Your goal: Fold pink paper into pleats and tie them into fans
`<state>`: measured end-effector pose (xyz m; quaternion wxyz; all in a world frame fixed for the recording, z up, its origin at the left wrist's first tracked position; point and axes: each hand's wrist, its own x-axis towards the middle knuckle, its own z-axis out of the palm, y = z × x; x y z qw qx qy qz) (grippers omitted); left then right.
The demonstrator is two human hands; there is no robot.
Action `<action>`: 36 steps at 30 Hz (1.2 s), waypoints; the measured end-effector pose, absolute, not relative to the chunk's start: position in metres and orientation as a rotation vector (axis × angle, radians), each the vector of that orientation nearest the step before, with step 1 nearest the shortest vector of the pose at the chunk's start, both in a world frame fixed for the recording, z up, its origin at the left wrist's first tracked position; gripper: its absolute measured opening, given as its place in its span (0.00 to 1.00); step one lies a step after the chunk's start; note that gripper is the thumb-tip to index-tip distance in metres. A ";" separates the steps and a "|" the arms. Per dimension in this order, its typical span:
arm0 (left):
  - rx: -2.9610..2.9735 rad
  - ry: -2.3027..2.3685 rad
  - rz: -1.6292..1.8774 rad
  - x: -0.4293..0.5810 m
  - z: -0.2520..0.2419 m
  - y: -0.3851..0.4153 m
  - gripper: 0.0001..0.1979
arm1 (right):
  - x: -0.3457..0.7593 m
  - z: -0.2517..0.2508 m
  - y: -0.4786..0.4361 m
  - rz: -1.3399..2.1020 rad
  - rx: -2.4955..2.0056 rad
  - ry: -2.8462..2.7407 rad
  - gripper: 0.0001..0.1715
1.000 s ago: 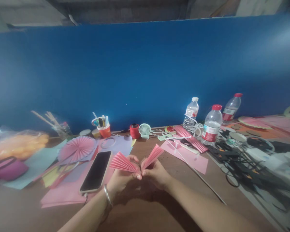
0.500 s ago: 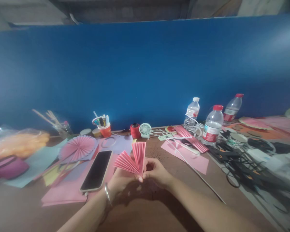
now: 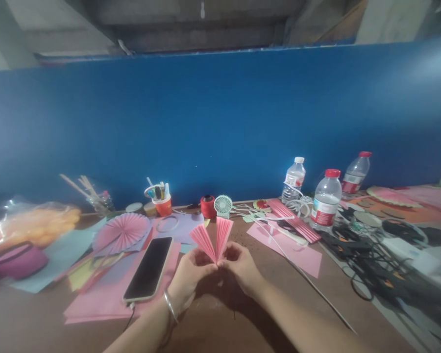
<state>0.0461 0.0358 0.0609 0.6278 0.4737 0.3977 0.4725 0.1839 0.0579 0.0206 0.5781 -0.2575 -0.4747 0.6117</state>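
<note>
A pleated pink paper strip [image 3: 212,237] is folded in the middle, and its two fanned halves stand up in a narrow V above the brown table [image 3: 220,318]. My left hand [image 3: 190,274] pinches the base of the left half. My right hand [image 3: 241,268] pinches the base of the right half. Both hands meet at the fold, fingers closed on the paper. A black phone [image 3: 150,268] lies on pink sheets just left of my left hand.
A finished round pink fan [image 3: 122,230] lies at the left. An orange cup of pens [image 3: 163,205], a red thread spool [image 3: 208,206] and a small white fan [image 3: 223,205] stand along the blue wall. Water bottles [image 3: 326,200] and tangled black cables [image 3: 375,260] fill the right.
The two pleated halves, spread wide apart a second ago, have been swung together into a narrow upright V. The view has tilted up slightly.
</note>
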 end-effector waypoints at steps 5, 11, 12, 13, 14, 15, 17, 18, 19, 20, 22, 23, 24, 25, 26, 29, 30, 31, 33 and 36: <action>1.136 1.020 1.108 0.045 0.055 0.036 0.11 | 0.179 0.015 0.060 1.418 -0.667 -1.061 0.10; 1.150 1.066 1.065 0.041 0.052 0.036 0.10 | 0.179 0.022 0.055 1.355 -0.788 -1.084 0.08; 1.148 1.070 1.055 0.041 0.052 0.036 0.10 | 0.179 0.023 0.054 1.356 -0.804 -1.091 0.09; 1.147 1.075 1.045 0.040 0.052 0.037 0.10 | 0.178 0.025 0.053 1.359 -0.814 -1.093 0.10; 1.153 1.081 1.036 0.040 0.052 0.037 0.10 | 0.178 0.026 0.052 1.362 -0.818 -1.092 0.10; 1.161 1.085 1.030 0.041 0.052 0.038 0.10 | 0.178 0.027 0.051 1.359 -0.814 -1.087 0.11; 1.180 1.084 1.028 0.042 0.051 0.039 0.09 | 0.178 0.027 0.051 1.328 -0.806 -1.077 0.12; 1.191 1.083 1.031 0.042 0.050 0.039 0.09 | 0.178 0.026 0.051 1.303 -0.807 -1.080 0.13; 1.201 1.084 1.037 0.043 0.050 0.039 0.08 | 0.178 0.025 0.051 1.273 -0.814 -1.088 0.13; 1.206 1.088 1.045 0.043 0.049 0.040 0.08 | 0.178 0.024 0.052 1.239 -0.829 -1.100 0.14; 1.206 1.098 1.074 0.044 0.048 0.041 0.09 | 0.180 0.022 0.054 1.191 -0.877 -1.123 0.15; 1.202 1.103 1.094 0.044 0.047 0.041 0.09 | 0.180 0.021 0.055 1.179 -0.904 -1.128 0.15; 1.198 1.107 1.115 0.044 0.047 0.041 0.10 | 0.181 0.020 0.056 1.172 -0.927 -1.128 0.15; 1.194 1.109 1.135 0.044 0.047 0.041 0.11 | 0.182 0.020 0.057 1.171 -0.946 -1.124 0.15; 1.192 1.108 1.153 0.044 0.046 0.041 0.11 | 0.182 0.020 0.058 1.175 -0.956 -1.121 0.15; 1.192 1.094 1.186 0.045 0.045 0.040 0.12 | 0.183 0.020 0.059 1.190 -0.954 -1.116 0.16; 1.197 1.090 1.192 0.045 0.044 0.040 0.11 | 0.182 0.021 0.059 1.193 -0.953 -1.118 0.16; 1.204 1.089 1.195 0.045 0.044 0.040 0.11 | 0.182 0.021 0.059 1.194 -0.954 -1.121 0.16; 1.227 1.095 1.194 0.044 0.043 0.041 0.11 | 0.182 0.021 0.058 1.195 -0.957 -1.127 0.16; 1.273 1.109 1.190 0.041 0.042 0.044 0.12 | 0.182 0.022 0.056 1.202 -0.959 -1.136 0.16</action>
